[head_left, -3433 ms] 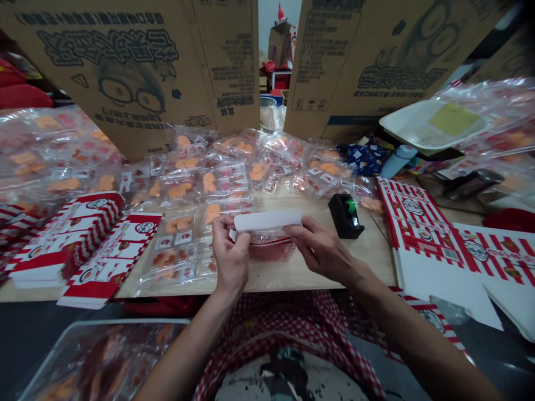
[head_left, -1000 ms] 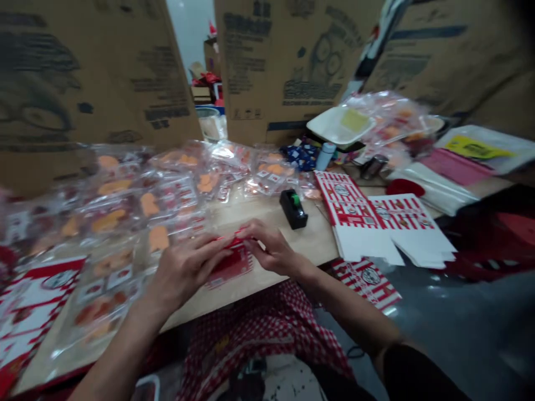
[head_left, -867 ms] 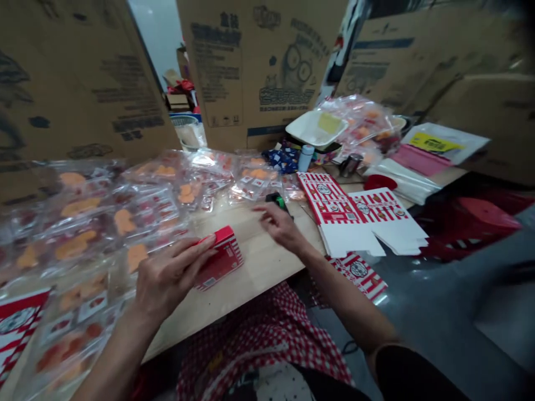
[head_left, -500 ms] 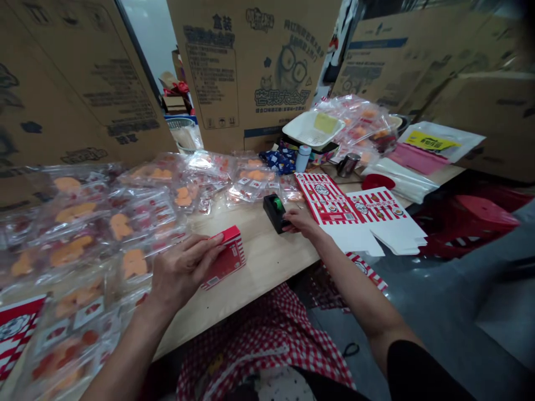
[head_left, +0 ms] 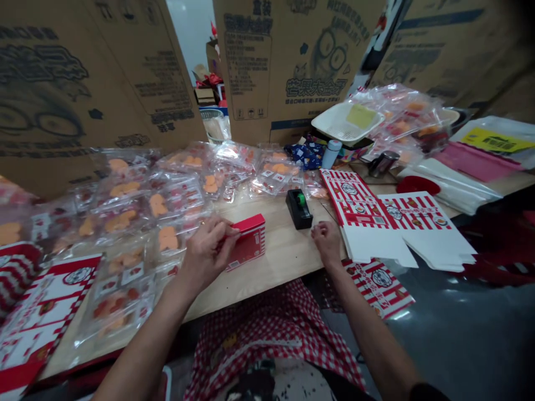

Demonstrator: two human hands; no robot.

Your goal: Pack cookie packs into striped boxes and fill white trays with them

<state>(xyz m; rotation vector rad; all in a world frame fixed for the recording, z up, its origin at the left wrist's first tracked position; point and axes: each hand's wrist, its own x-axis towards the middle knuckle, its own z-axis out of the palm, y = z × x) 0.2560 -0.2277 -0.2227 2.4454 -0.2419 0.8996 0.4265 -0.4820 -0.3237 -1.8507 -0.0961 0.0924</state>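
Note:
My left hand (head_left: 211, 245) pinches the upper left edge of a small red carton (head_left: 251, 242) with striped sides, which stands on the wooden table. To its right is a black tape dispenser (head_left: 300, 217) with a green core. Close by the dispenser's front end, apart from it, my right hand (head_left: 328, 242) has its fingers curled together. Whatever may be between those fingertips is too small to make out. Flat red-and-white striped cartons (head_left: 355, 203) lie just right of that hand.
Clear bags with orange pieces (head_left: 167, 236) cover the table's left and back. Striped cartons (head_left: 54, 306) lie at the near left. A white basket (head_left: 330, 122), a blue bottle (head_left: 331, 154) and a dark metal cup (head_left: 383, 164) stand at the back right. Large cardboard boxes (head_left: 288, 72) rise behind.
My right hand has drawn back from the tape dispenser towards me, its fingers now curled. My left hand still holds the red carton. The view has turned left.

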